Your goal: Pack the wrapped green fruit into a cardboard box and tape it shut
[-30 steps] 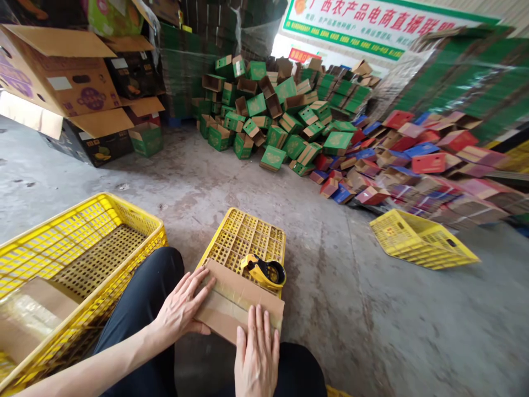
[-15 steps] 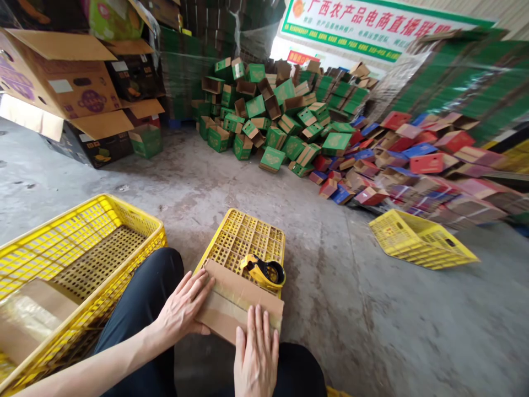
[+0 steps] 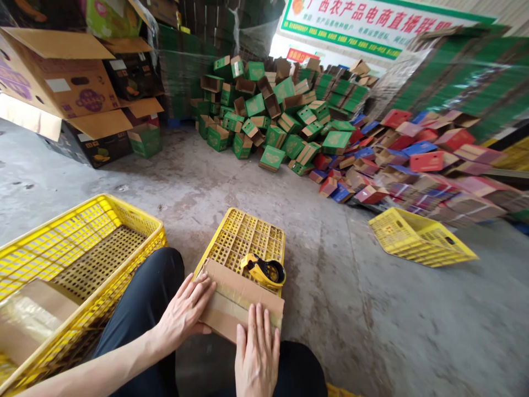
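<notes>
Left hand (image 3: 184, 310), fingers slightly apart, and right hand (image 3: 257, 350), fingers together, rest on cardboard box (image 3: 236, 296); tape dispenser (image 3: 257, 271) on far side.

“广西农产品电商直播联盟” on green-edged banner (image 3: 382, 28)

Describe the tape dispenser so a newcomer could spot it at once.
At lower centre, a yellow crate shows its flat, gridded face; a brown carton hides its near end. Just beyond the carton, toward the crate's right edge, lies the dispenser. Its black parts and round ring set it apart from the yellow crate and brown carton.
</notes>
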The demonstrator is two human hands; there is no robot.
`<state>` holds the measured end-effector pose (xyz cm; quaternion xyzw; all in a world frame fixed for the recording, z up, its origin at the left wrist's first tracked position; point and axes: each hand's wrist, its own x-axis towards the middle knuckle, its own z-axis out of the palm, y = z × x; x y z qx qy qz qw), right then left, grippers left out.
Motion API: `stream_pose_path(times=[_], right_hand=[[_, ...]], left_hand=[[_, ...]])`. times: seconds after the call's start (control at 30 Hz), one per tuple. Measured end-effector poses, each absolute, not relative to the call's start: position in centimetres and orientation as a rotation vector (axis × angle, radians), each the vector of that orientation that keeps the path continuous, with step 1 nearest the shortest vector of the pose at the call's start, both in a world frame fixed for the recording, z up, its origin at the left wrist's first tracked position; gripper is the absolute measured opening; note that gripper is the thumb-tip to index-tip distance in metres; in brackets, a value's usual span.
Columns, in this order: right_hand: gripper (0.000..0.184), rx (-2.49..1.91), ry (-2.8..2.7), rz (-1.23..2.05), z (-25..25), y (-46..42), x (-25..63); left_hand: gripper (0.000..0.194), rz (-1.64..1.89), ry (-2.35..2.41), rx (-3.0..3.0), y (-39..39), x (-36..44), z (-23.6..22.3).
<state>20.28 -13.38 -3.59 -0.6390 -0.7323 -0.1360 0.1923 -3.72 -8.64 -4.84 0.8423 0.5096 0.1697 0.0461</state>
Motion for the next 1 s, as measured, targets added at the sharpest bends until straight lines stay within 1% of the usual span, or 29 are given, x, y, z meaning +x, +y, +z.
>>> stream_pose_path(times=[0.2,0.3,0.53,0.63,0.7,0.77,0.8,0.83,0.93,1.0], right_hand=[[0.068,-1.809,-2.075,-0.318,-3.6,-13.6,20.5],[0.068,-1.8,-2.063,-0.311,-3.6,-13.6,20.5],[0.068,-1.795,-2.054,-0.352,-3.4,-13.8,20.2],[0.068,-1.798,-2.049,-0.356,-3.3,-13.8,20.1],[0.066,-1.8,-2.052,-0.361,-3.4,-13.7,20.1],[0.066,-1.803,-2.062,-0.37,-3.4,-13.6,20.2],[0.066,-1.806,-2.069,-0.373,-3.4,-13.5,20.3],[0.066,-1.809,-2.077,-0.375,-3.5,-13.5,20.4],[0.067,-1.803,-2.104,-0.374,-3.5,-13.7,20.7],[0.069,-1.799,-2.113,-0.377,-3.4,-14.0,20.4]], left_hand=[[0.091,0.65,1.613,2.567,-11.1,-3.2,-5.1],[0.074,0.675,1.56,2.603,-11.9,-3.6,-4.9],[0.05,0.722,1.406,2.636,-12.1,-4.9,-4.4],[0.042,0.753,1.357,2.651,-12.0,-5.3,-4.1],[0.04,0.758,1.351,2.65,-11.8,-5.3,-3.8],[0.046,0.72,1.357,2.647,-11.5,-5.0,-3.4],[0.053,0.687,1.358,2.645,-11.2,-4.7,-3.2],[0.062,0.653,1.352,2.643,-10.9,-4.3,-3.0],[0.098,0.531,1.326,2.624,-10.0,-2.7,-2.3],[0.114,0.456,1.319,2.621,-9.6,-1.8,-2.0]])
